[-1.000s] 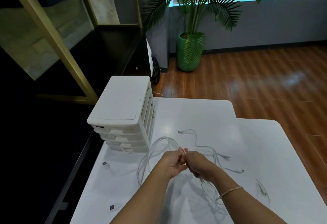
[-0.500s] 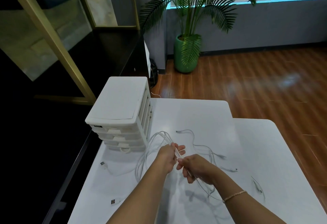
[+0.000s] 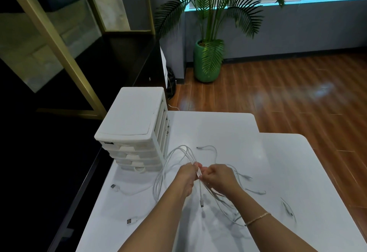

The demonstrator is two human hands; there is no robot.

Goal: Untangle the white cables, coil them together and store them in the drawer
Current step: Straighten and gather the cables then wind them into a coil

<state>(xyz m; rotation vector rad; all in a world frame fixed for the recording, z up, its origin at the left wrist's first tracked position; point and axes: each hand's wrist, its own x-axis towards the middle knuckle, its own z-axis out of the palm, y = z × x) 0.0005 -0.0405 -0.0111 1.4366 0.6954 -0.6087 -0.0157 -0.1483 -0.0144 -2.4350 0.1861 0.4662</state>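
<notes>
Drawer unit (image 3: pixel 137 130) drawers closed; both hands grip white cables (image 3: pixel 178 154).

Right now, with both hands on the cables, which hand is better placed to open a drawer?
Probably the left hand: it is nearer the drawer unit, whose handles face the near left. The right hand sits farther away and could hold the cables.

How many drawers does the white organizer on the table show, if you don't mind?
4 drawers, stacked on the organizer's front: top, second, third, bottom. Partly dim, so uncertain.
</notes>
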